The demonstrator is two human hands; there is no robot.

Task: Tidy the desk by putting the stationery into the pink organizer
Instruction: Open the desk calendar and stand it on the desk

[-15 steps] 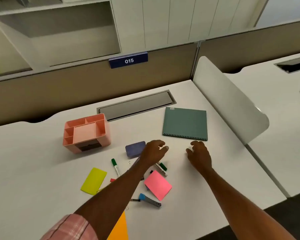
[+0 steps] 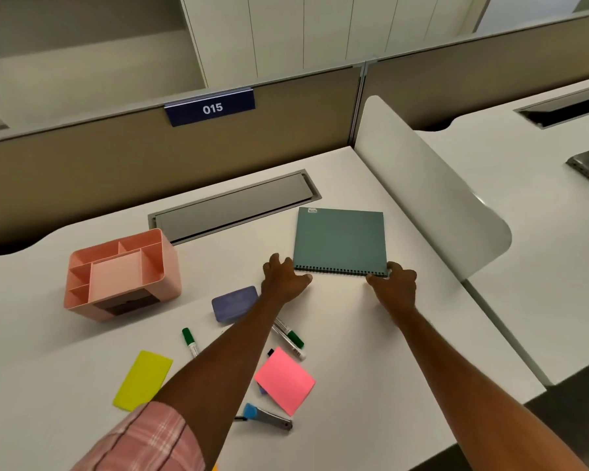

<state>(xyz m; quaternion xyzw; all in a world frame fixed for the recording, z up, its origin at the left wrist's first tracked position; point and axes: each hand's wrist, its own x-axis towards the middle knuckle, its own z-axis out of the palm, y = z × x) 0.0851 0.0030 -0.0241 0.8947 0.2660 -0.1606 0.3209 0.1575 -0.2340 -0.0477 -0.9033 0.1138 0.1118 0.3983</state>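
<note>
On the white counter seen from the head camera, a teal spiral notebook lies flat near the curved white divider, its wire binding along the near edge. Both hands reach that edge: the left hand sits at the near left corner with fingers curled and thumb spread, and the right hand sits at the near right corner, fingertips touching the binding; each grip is loose and unclosed, nothing yet lifted. Well to the left stands the pink organizer, upright, its compartments showing bare pink floors. Between it and the left forearm lies a purple eraser. Nearer the body lie a green-capped marker, two more markers partly under the forearm, a yellow sticky pad, a pink sticky pad and a blue-tipped clip-like tool, whose exact kind I cannot tell
</note>
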